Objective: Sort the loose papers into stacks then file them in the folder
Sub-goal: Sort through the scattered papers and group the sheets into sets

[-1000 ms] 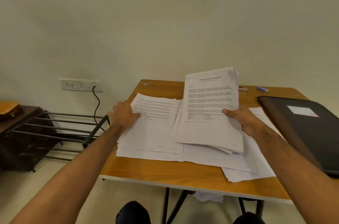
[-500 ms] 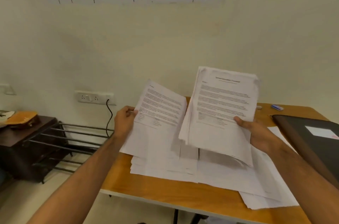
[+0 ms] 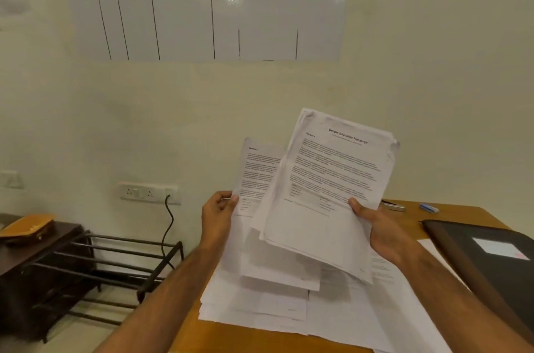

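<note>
Right hand (image 3: 384,232) grips a thick transcript bundle (image 3: 326,191) raised above the wooden table (image 3: 260,338). Left hand (image 3: 216,214) pinches a thinner sheaf (image 3: 254,179) behind it. Loose papers (image 3: 274,309) cover the table; black folder (image 3: 491,260) lies closed at right

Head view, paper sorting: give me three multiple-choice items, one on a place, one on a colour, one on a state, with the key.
1. Where is the folder?
A. on the table's right side
B. on the metal rack
C. in the left hand

2. What colour is the folder's cover?
A. white
B. black
C. orange

3. What is the right hand doing?
A. resting flat on the table
B. gripping a raised sheaf of papers
C. opening the folder

Key: 1 A, it lies shut on the table at right. 2 B, dark cover with a pale label. 3 B, its thumb lies over the sheaf held up off the pile.
</note>
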The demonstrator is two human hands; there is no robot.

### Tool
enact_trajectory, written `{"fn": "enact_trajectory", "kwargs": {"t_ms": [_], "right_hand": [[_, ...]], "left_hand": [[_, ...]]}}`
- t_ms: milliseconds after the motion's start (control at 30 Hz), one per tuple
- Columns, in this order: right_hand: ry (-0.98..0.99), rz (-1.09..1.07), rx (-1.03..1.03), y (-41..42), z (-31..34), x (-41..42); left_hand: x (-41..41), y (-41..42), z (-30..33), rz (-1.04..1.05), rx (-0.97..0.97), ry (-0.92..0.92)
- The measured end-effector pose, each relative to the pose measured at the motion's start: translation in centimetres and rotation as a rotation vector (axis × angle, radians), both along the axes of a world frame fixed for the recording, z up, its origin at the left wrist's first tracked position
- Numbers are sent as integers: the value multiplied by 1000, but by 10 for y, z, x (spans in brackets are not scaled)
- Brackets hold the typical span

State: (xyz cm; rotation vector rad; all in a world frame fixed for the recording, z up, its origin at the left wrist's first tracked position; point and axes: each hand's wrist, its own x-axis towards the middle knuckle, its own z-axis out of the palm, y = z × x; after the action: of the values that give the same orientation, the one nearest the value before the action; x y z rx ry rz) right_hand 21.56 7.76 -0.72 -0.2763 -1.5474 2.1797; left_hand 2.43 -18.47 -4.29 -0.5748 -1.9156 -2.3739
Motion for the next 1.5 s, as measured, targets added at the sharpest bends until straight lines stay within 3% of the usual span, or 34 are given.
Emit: {"fn": "enact_trajectory", "kwargs": {"t_ms": [100, 300, 433, 533, 600, 767, 900, 1133, 1300, 1500], "right_hand": [[-62, -23, 27, 10, -6, 9], [-439, -116, 219, 60, -28, 38], [-685, -146, 385, 86, -46, 56], [-743, -187, 490, 83, -49, 62], [-767, -216, 532, 79, -49, 60], [-757, -276, 682, 68, -35, 51], [-716, -307, 706, 61, -18, 42], [-561, -233, 410, 58, -8, 22], [-466, -183, 213, 49, -14, 16], [-389, -149, 144, 35, -15, 12]], "left_hand": [[19, 26, -8, -143, -66, 41], [38, 52, -33, -401, -481, -3], [2, 33, -61, -38, -785, 333], [-29, 8, -80, 112, -1126, 253], [-42, -2, -90, 125, -1255, 215], [-43, -3, -96, 123, -1047, 195], [-39, -9, -93, 166, -994, 214], [-30, -27, -79, 298, -902, 270], [-26, -32, -62, 446, -872, 414], [-16, -29, -51, 261, -652, 352]]}}
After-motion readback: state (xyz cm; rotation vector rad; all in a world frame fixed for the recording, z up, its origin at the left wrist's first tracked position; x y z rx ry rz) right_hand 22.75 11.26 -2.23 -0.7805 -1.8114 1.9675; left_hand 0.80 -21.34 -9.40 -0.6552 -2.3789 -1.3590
